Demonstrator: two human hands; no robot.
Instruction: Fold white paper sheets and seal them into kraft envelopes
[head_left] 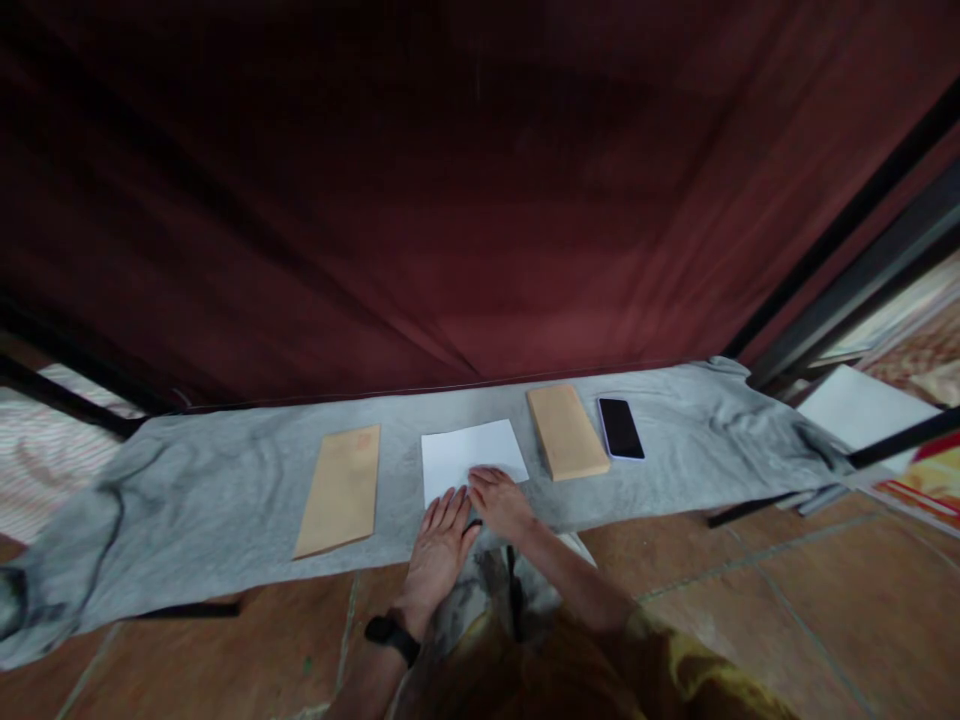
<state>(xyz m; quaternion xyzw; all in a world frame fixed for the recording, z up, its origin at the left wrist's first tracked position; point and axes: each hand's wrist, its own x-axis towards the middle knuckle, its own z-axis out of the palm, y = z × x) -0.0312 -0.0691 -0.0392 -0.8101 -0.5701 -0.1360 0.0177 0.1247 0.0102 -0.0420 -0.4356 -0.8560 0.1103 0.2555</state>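
A white sheet of paper (469,455) lies on a grey cloth (210,480) spread over the floor. My left hand (439,545) rests flat at the sheet's near edge, fingers stretched out. My right hand (501,500) presses on the sheet's near right part, fingers flat. A single brown envelope (341,488) lies to the left of the sheet. To the right sits a stack of brown envelopes (566,432), and beside it a black phone (620,428).
A dark red curtain (465,200) hangs behind the cloth. Terracotta floor tiles (787,600) lie in front. More white paper (862,405) and a dark metal frame (862,290) are at the right. A black band is on my left wrist.
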